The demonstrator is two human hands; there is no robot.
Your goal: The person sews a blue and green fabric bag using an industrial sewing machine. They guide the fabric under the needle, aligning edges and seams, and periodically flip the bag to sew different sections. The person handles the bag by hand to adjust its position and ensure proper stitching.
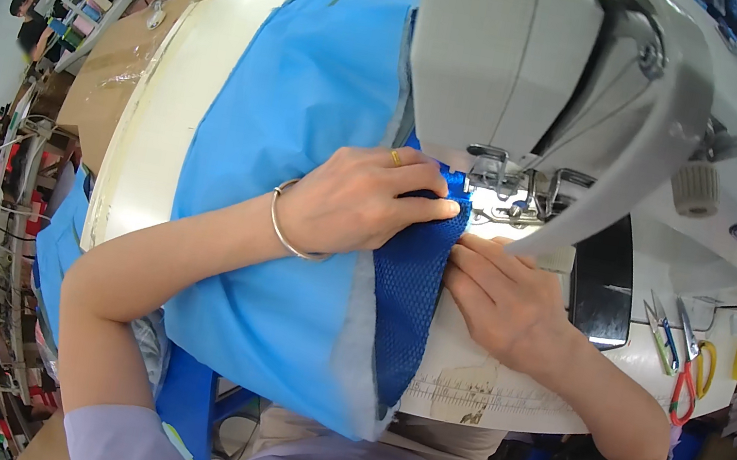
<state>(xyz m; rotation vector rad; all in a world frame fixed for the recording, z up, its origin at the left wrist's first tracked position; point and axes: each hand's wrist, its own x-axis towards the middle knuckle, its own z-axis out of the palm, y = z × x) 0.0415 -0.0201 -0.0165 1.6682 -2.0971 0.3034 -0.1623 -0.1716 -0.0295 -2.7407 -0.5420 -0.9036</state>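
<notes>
A large light-blue cloth piece [298, 129] lies across the sewing table, with a dark-blue mesh strip [409, 306] along its right edge. My left hand [360, 194], with a ring and a bangle, rests on the cloth; its bent fingers pinch the mesh strip close to the presser foot [500, 212]. My right hand [508, 304] is at the mesh strip's right edge, fingers closed on that edge, thumb toward the presser foot. The sewing machine [509, 48] stands over the work, its lamp lighting the needle area. Some of the fingertips are hidden.
At the right of the table lie scissors with red and yellow handles [689, 370] and small thread snips [662, 336]. A ruler marking [498, 391] runs along the near table edge. Cardboard [113, 86] flanks the left side. Another person [29, 27] and more machines stand far left.
</notes>
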